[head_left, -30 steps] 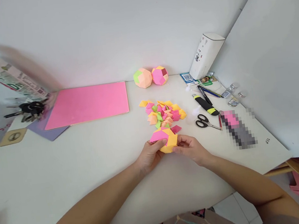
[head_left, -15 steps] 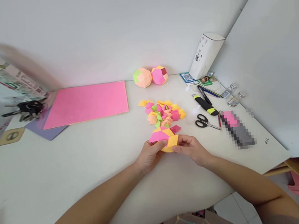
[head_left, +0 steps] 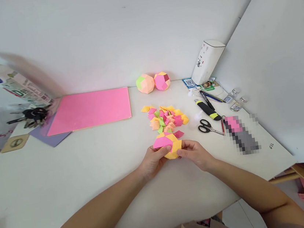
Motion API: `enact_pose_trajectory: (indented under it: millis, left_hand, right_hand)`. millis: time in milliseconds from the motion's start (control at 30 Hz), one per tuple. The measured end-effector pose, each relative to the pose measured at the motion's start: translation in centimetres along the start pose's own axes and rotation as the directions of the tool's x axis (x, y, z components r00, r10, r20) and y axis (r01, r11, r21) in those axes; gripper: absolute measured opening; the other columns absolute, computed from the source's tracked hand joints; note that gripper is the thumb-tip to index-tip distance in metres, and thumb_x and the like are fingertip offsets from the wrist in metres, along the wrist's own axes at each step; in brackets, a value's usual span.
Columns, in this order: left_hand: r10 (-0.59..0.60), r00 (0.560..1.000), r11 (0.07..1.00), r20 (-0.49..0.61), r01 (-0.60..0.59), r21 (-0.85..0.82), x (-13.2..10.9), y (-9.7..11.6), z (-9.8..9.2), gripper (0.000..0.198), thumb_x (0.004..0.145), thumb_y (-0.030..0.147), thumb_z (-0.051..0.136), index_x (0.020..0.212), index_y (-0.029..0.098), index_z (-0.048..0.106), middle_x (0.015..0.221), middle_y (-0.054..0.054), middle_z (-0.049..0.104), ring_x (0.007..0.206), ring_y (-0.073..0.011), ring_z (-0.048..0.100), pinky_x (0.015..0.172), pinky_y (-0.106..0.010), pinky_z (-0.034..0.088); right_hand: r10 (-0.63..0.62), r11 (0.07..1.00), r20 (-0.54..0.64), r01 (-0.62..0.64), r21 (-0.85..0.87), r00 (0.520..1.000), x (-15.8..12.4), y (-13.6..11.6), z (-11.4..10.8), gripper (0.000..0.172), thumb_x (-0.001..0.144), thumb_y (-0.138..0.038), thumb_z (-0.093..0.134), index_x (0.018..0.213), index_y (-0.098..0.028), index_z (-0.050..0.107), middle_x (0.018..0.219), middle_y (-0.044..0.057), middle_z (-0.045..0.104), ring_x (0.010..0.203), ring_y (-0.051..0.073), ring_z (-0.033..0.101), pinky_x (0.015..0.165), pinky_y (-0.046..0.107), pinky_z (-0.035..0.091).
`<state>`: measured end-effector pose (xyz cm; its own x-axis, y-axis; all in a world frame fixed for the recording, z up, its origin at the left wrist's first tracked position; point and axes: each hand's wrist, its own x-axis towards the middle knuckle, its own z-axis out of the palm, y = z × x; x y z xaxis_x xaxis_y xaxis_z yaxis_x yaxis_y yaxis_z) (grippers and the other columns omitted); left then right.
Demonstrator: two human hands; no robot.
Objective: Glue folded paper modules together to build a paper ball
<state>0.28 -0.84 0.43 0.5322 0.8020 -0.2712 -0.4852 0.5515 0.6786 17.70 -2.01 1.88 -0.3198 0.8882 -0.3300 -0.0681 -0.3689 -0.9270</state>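
A half-built paper ball (head_left: 169,145) of pink and yellow folded pieces sits just above the white table (head_left: 65,176), held between both hands. My left hand (head_left: 153,161) grips its left side with the thumb on top. My right hand (head_left: 194,154) pinches its right side. Just beyond lies a pile of small folded paper pieces (head_left: 166,117) in pink, yellow, orange and green. Two finished paper balls (head_left: 153,82) rest against the back wall.
A pink sheet (head_left: 90,109) over a purple one lies at the left, with keys (head_left: 31,115) and a green-capped bottle (head_left: 6,80) beyond. To the right are scissors (head_left: 208,127), a highlighter (head_left: 208,110), pens, small vials (head_left: 235,98) and a white box (head_left: 208,61).
The view has tilted slightly, shifting everything a little lower in the frame. The hands keep hold of the paper ball, with only small finger shifts.
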Motion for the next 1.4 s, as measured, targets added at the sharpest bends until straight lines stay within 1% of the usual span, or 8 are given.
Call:
enact_pose_trajectory:
  millis: [100, 200, 367, 467, 667, 1000, 1267, 1400]
  left_hand:
    - [0.019, 0.996, 1.0, 0.083, -0.021, 0.015, -0.08, 0.07, 0.0, 0.032, 0.074, 0.03, 0.067, 0.098, 0.009, 0.066, 0.091, -0.013, 0.066, 0.083, -0.0241, 0.061, 0.082, -0.041, 0.045]
    - [0.026, 0.991, 1.0, 0.132, -0.028, 0.012, -0.1, 0.1, -0.07, 0.033, 0.072, 0.03, 0.069, 0.097, 0.01, 0.066, 0.09, -0.013, 0.066, 0.082, -0.0243, 0.061, 0.082, -0.041, 0.044]
    - [0.019, 0.988, 1.0, 0.153, -0.016, -0.024, -0.04, 0.16, -0.14, 0.031, 0.072, 0.034, 0.068, 0.093, 0.011, 0.067, 0.091, -0.014, 0.067, 0.085, -0.0254, 0.061, 0.081, -0.039, 0.044]
    - [0.023, 0.987, 0.999, 0.162, -0.017, -0.034, 0.05, 0.1, -0.14, 0.03, 0.072, 0.033, 0.068, 0.092, 0.011, 0.067, 0.09, -0.013, 0.067, 0.084, -0.0249, 0.061, 0.081, -0.039, 0.044]
    - [-0.009, 0.992, 1.0, 0.122, 0.009, -0.004, 0.11, -0.04, -0.16, 0.027, 0.07, 0.028, 0.07, 0.089, 0.01, 0.067, 0.09, -0.013, 0.068, 0.087, -0.0256, 0.061, 0.08, -0.038, 0.044]
    - [-0.013, 0.999, 1.0, 0.046, 0.012, 0.029, -0.01, -0.26, -0.31, 0.03, 0.067, 0.028, 0.072, 0.091, 0.011, 0.068, 0.083, -0.011, 0.069, 0.083, -0.0248, 0.062, 0.074, -0.037, 0.046]
    - [-0.009, 0.992, 1.0, 0.122, 0.007, 0.014, 0.0, 0.17, -0.06, 0.028, 0.069, 0.03, 0.07, 0.088, 0.01, 0.068, 0.084, -0.012, 0.068, 0.081, -0.0256, 0.062, 0.077, -0.041, 0.046]
    - [-0.017, 0.999, 1.0, 0.048, 0.017, -0.001, 0.03, 0.05, -0.14, 0.027, 0.067, 0.028, 0.071, 0.087, 0.01, 0.069, 0.084, -0.011, 0.068, 0.081, -0.0234, 0.062, 0.079, -0.038, 0.046]
  right_hand:
    - [0.013, 0.999, 0.004, -0.013, 0.03, 1.0, 0.11, 0.2, -0.12, 0.02, 0.068, -0.034, 0.073, 0.079, -0.019, 0.067, 0.079, 0.001, 0.064, 0.073, 0.014, 0.056, 0.072, 0.03, 0.045]
    - [0.024, 0.997, 0.008, -0.024, 0.075, 1.0, 0.13, 0.22, -0.09, 0.019, 0.066, -0.033, 0.074, 0.076, -0.019, 0.066, 0.079, 0.001, 0.065, 0.073, 0.013, 0.057, 0.07, 0.029, 0.045]
    - [0.039, 0.993, 0.005, -0.04, 0.115, 0.999, 0.05, 0.11, 0.1, 0.019, 0.064, -0.033, 0.076, 0.073, -0.019, 0.066, 0.079, 0.001, 0.066, 0.072, 0.013, 0.057, 0.069, 0.028, 0.045]
    - [0.031, 0.993, -0.001, -0.031, 0.114, 1.0, 0.07, 0.24, 0.12, 0.019, 0.064, -0.032, 0.076, 0.073, -0.02, 0.066, 0.078, 0.0, 0.065, 0.072, 0.013, 0.056, 0.069, 0.028, 0.044]
    - [-0.005, 0.998, -0.004, 0.005, 0.062, 1.0, 0.19, 0.65, 0.2, 0.018, 0.064, -0.032, 0.076, 0.072, -0.02, 0.065, 0.078, 0.0, 0.062, 0.071, 0.013, 0.054, 0.067, 0.028, 0.045]
    - [0.014, 1.0, 0.016, -0.014, -0.012, 1.0, -0.02, 0.53, 0.33, 0.025, 0.066, -0.036, 0.074, 0.084, -0.02, 0.066, 0.077, 0.0, 0.059, 0.069, 0.013, 0.052, 0.065, 0.027, 0.045]
    - [-0.002, 1.0, 0.027, 0.002, -0.012, 1.0, 0.07, 0.62, 0.23, 0.026, 0.064, -0.039, 0.074, 0.079, -0.02, 0.065, 0.078, 0.001, 0.06, 0.071, 0.014, 0.053, 0.066, 0.028, 0.045]
    - [-0.004, 1.0, 0.026, 0.005, -0.021, 1.0, 0.02, 0.69, 0.22, 0.026, 0.066, -0.038, 0.073, 0.084, -0.021, 0.065, 0.079, 0.0, 0.06, 0.072, 0.014, 0.053, 0.067, 0.028, 0.044]
